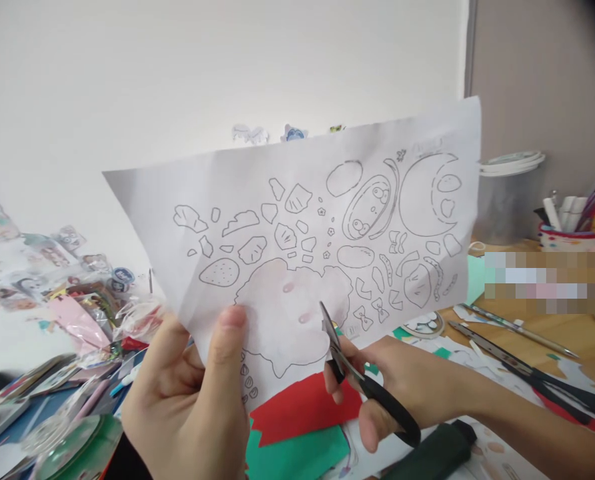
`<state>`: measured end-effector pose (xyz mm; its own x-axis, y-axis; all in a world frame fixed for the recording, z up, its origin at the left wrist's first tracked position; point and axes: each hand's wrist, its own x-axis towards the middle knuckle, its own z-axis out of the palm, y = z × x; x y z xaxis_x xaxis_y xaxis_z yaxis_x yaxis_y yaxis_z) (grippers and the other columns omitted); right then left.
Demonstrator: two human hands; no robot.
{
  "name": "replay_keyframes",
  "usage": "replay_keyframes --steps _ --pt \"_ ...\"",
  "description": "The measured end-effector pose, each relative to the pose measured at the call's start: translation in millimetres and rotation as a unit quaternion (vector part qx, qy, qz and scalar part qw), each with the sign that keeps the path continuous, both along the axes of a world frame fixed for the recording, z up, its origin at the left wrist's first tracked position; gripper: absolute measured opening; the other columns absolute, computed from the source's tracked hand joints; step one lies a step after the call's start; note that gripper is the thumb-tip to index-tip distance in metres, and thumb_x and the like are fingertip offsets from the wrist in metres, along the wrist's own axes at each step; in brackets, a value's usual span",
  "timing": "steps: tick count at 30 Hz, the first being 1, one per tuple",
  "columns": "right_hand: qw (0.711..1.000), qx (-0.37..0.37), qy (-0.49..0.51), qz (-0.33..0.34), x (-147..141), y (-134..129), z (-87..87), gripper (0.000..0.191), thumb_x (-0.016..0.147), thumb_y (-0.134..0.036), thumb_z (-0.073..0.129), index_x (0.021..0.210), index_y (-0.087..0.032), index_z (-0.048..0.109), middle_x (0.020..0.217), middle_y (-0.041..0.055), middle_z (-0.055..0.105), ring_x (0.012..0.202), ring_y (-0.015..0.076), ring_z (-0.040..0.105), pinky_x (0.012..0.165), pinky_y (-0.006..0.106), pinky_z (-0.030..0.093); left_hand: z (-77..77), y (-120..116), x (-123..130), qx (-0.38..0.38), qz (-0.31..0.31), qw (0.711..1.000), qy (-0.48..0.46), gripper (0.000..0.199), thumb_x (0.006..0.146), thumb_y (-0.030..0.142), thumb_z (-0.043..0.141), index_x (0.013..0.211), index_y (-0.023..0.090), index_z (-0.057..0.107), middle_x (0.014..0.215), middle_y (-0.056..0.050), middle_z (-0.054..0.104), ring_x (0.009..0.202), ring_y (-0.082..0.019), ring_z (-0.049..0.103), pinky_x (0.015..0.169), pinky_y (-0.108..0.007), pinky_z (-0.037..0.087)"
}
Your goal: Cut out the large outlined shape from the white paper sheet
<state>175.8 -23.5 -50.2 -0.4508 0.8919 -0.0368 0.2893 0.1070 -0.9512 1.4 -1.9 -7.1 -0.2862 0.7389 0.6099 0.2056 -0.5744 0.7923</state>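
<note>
Left hand (187, 407), nearest the camera at lower centre: thumb pressed on the front of a printed outline sheet (297, 247), fingers behind it showing faintly through the paper, so it is closed in a pinch on the sheet's near lower edge. Sheet held up off the table, tilted, its right corner higher and farther; it carries line drawings of many small shapes, a large cloud-like blob low in the middle, ovals and a crescent to the right. Right hand (402, 390), just right of the left: fingers through the black handles of a pair of scissors (350, 370), blades parted a little and biting into the sheet's lower edge at the right side of the big blob. Under both hands, on the table: red paper (302, 407) over green paper (297, 457), a dark tube-like object (437, 453) near right. Left side: a heap of stickers in clear wrappers (77, 293). Right, farther: wooden tabletop (572, 333) with paper scraps, a second pair of scissors (537, 380), a pencil-like tool (517, 327), a cup of pens (577, 230), a lidded container (507, 193) behind. White wall (177, 67) beyond. Risks, as judged: sheet is held at one edge only and hangs loose, so it may flex or buckle at the blades and the cut wander off the line into the blob or the small bow shapes beside it; the fingers behind the paper sit close to the blade path and could be nicked; thin paper could tear rather than shear.
</note>
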Motion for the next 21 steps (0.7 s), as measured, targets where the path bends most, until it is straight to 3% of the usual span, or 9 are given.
replay_keyframes --steps 4,7,14,18,21 --pt "1.000 -0.015 0.003 -0.012 1.2 0.4 -2.6 0.035 0.055 -0.035 0.075 0.080 -0.019 0.057 0.072 -0.0029 0.054 0.065 0.0122 0.048 0.065 0.027 0.038 1.3 -1.1 0.8 0.001 0.008 1.000 0.002 0.016 0.073 0.036 0.065 0.083 0.024 0.064 0.047 0.007 0.042 0.037 -0.004 0.033 0.028 -0.013 0.029" --pt "1.000 -0.019 0.025 -0.003 0.4 1.2 -3.1 0.032 0.056 -0.035 0.074 0.075 -0.018 0.055 0.066 -0.0032 0.052 0.060 0.0116 0.047 0.059 0.025 0.037 1.4 -1.9 0.7 0.004 0.025 1.000 0.009 0.016 0.073 0.037 0.064 0.083 0.025 0.064 0.054 0.006 0.051 0.039 -0.005 0.041 0.030 -0.013 0.035" --pt "0.999 -0.035 0.032 -0.014 0.9 1.4 -3.1 0.031 0.056 -0.038 0.074 0.068 -0.017 0.054 0.060 -0.0051 0.050 0.057 0.0087 0.043 0.052 0.021 0.033 1.0 1.0 -2.6 -0.008 0.006 1.000 -0.015 0.017 0.072 0.038 0.066 0.083 0.025 0.062 0.055 0.006 0.053 0.039 -0.006 0.040 0.030 -0.014 0.034" --pt "0.999 -0.041 0.027 -0.015 1.7 2.7 -3.7 0.031 0.055 -0.037 0.075 0.067 -0.017 0.055 0.055 -0.0067 0.048 0.053 0.0070 0.041 0.047 0.019 0.030 2.9 -2.1 3.5 -0.006 0.042 0.999 -0.012 0.024 0.071 0.038 0.066 0.062 0.020 0.052 0.056 0.005 0.051 0.041 -0.006 0.041 0.030 -0.016 0.033" --pt "0.998 -0.053 0.030 -0.014 2.5 3.2 -3.0 0.033 0.053 -0.037 0.076 0.067 -0.017 0.054 0.055 -0.0074 0.047 0.051 0.0055 0.040 0.044 0.017 0.029 5.3 -7.6 9.8 0.011 0.060 0.998 -0.008 0.026 0.074 0.034 0.063 0.059 0.019 0.048 0.067 0.003 0.054 0.047 -0.007 0.045 0.032 -0.017 0.032"
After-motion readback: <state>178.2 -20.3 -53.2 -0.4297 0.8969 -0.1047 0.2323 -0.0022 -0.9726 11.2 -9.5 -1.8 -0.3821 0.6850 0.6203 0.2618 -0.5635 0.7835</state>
